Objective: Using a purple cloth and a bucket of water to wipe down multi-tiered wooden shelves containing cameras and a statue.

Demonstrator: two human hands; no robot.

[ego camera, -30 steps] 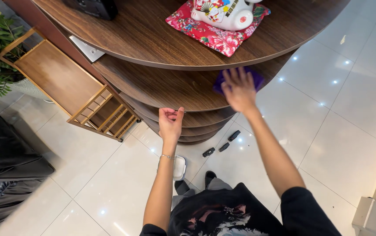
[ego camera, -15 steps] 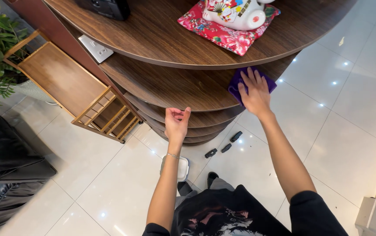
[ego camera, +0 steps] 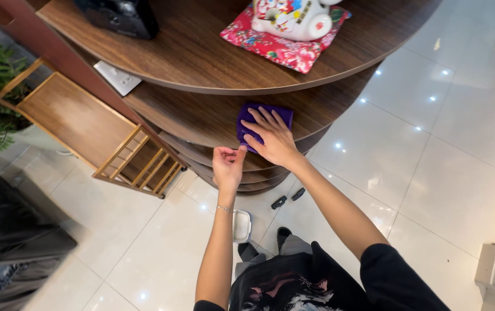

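From the head camera, the right hand (ego camera: 273, 141) lies flat, fingers spread wide, pressing a purple cloth (ego camera: 263, 118) onto the second wooden shelf (ego camera: 201, 118) of a round tiered stand. The left hand (ego camera: 228, 166) hovers loosely curled at the shelf's edge, holding nothing. The wiping looks part-way: the cloth covers 1 patch, and the shelf's left stretch is still uncovered.

right hand (ego camera: 274, 140) lies flat on a purple cloth (ego camera: 262, 121) on the shelf (ego camera: 201, 118), left hand (ego camera: 228, 166) loosely curled just beside.
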